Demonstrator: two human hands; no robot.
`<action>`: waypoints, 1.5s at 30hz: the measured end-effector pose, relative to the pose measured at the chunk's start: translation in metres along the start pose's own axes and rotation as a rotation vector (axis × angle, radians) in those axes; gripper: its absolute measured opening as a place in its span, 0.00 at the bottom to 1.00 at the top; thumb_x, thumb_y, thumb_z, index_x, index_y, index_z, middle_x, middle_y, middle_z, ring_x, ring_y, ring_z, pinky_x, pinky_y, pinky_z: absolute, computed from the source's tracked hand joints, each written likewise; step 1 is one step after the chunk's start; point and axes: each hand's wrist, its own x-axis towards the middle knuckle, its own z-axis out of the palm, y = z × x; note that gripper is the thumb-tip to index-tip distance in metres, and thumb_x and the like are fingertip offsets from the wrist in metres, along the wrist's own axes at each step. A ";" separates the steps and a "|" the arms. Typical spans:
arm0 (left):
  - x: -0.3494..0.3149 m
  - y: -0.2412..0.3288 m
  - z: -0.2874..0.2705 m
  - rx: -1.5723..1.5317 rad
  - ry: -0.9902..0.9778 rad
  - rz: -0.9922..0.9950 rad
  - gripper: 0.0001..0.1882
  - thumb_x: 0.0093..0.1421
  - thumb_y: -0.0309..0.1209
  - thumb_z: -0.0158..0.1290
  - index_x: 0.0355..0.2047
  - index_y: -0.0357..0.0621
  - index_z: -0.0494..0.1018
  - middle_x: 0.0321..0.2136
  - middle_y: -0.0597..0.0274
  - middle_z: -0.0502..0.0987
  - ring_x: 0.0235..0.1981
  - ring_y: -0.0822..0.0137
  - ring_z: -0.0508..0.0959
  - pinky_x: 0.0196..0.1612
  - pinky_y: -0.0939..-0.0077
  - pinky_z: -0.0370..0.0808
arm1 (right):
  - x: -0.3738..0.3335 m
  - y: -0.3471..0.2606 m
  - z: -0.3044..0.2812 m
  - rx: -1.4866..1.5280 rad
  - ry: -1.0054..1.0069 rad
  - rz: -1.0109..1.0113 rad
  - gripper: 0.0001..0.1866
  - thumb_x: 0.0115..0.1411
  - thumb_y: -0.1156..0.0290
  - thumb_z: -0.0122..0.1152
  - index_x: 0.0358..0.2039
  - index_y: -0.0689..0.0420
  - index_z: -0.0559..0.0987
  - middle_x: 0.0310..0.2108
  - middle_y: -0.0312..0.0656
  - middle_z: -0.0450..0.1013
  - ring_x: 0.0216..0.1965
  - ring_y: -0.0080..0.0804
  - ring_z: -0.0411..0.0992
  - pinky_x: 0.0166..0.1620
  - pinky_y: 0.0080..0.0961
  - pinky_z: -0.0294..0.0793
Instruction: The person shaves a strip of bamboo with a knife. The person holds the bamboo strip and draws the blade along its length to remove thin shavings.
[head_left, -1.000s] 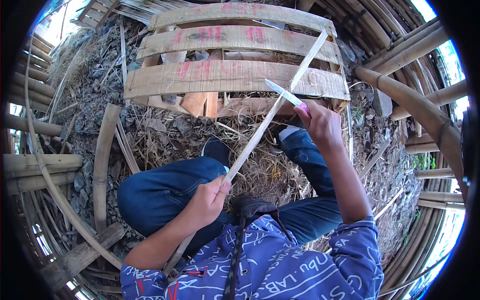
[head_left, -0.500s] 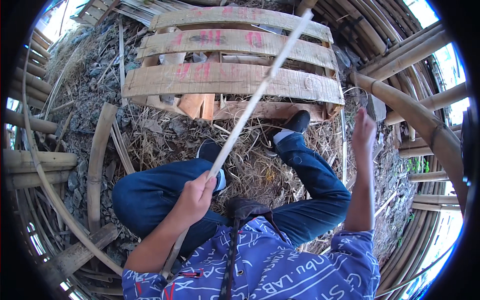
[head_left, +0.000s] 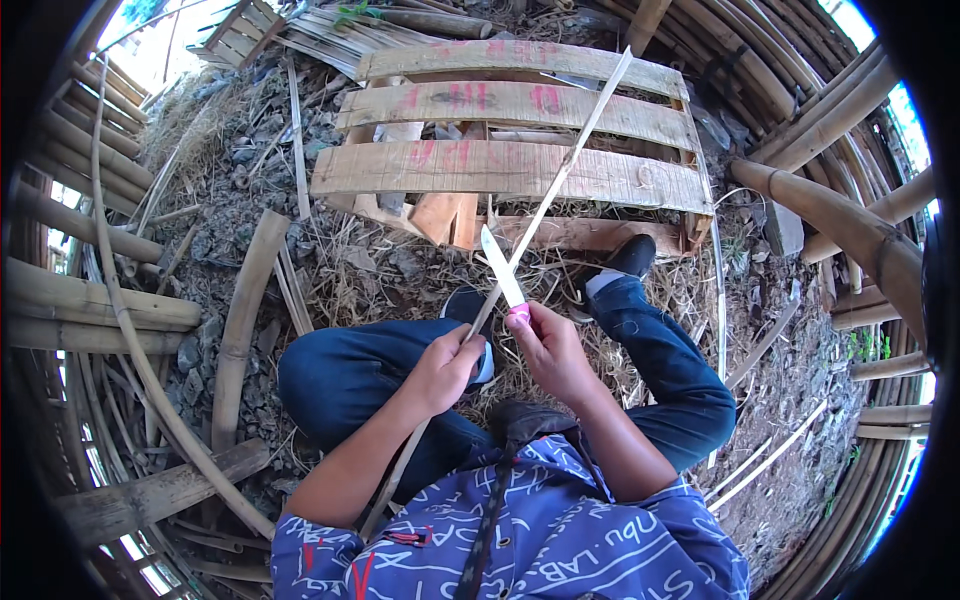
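My left hand [head_left: 443,372] is closed around a long, thin bamboo strip [head_left: 560,180]. The strip slants from under my left forearm up to the far right, passing over the wooden pallet. In my right hand [head_left: 556,350] is a knife [head_left: 500,265] with a pink handle and a pale blade. The blade points up and to the left and crosses the strip just beyond my left hand. Whether its edge touches the strip, I cannot tell. Both hands are close together above my bent legs.
A slatted wooden pallet [head_left: 480,167] with red marks lies beyond my feet. Bamboo poles [head_left: 840,210] are stacked along the right side, with more poles [head_left: 100,300] at the left. A short bamboo piece [head_left: 245,320] lies by my left knee. Straw and rubble cover the ground.
My right hand has come in from the far right to beside my left hand, and the knife now shows across the strip. The whole view has shifted slightly.
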 end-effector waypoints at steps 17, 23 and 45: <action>-0.002 -0.018 0.007 0.441 0.038 0.307 0.18 0.68 0.38 0.38 0.26 0.37 0.64 0.15 0.66 0.61 0.20 0.76 0.59 0.24 0.74 0.62 | 0.053 0.016 -0.109 -0.945 0.479 -0.003 0.25 0.64 0.49 0.46 0.21 0.57 0.76 0.16 0.51 0.71 0.20 0.50 0.72 0.23 0.39 0.70; -0.002 -0.014 0.008 0.422 0.064 0.301 0.18 0.67 0.37 0.39 0.27 0.34 0.66 0.14 0.48 0.66 0.16 0.53 0.68 0.24 0.63 0.64 | 0.028 0.020 -0.096 -0.891 0.404 -0.356 0.16 0.61 0.59 0.56 0.23 0.58 0.75 0.17 0.49 0.70 0.20 0.52 0.68 0.25 0.41 0.66; 0.005 -0.022 0.002 0.325 -0.027 0.177 0.16 0.68 0.36 0.39 0.26 0.37 0.65 0.15 0.68 0.62 0.19 0.78 0.62 0.23 0.75 0.62 | 0.019 0.011 -0.046 -0.596 0.005 -0.056 0.25 0.60 0.48 0.50 0.25 0.58 0.80 0.19 0.52 0.73 0.27 0.52 0.74 0.35 0.44 0.73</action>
